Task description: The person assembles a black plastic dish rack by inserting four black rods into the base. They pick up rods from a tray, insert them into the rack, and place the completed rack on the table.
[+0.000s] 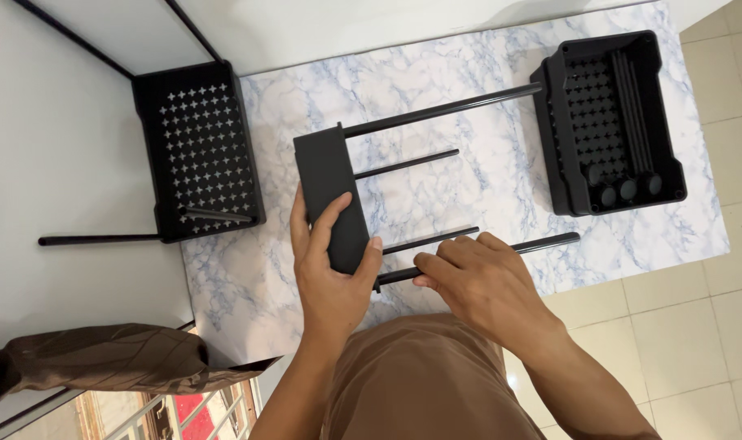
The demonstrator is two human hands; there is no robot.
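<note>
My left hand [330, 265] grips the near end of a black plastic shelf tray [326, 175] stood on its side on the marble-patterned table [485, 179]. Black rods stick out of the tray to the right: a long one [444, 110] at the far end and a shorter one [408, 163] in the middle. My right hand [477, 281] pinches the nearest black rod [542, 243] close to where it meets the tray. Another thin rod [432, 240] lies just above it.
A black perforated tray [200, 147] sits at the table's left edge with a rod [102, 239] sticking out leftward. A second black tray [611, 122] at the right holds several rods. Brown cloth [102, 358] lies lower left; tiled floor at right.
</note>
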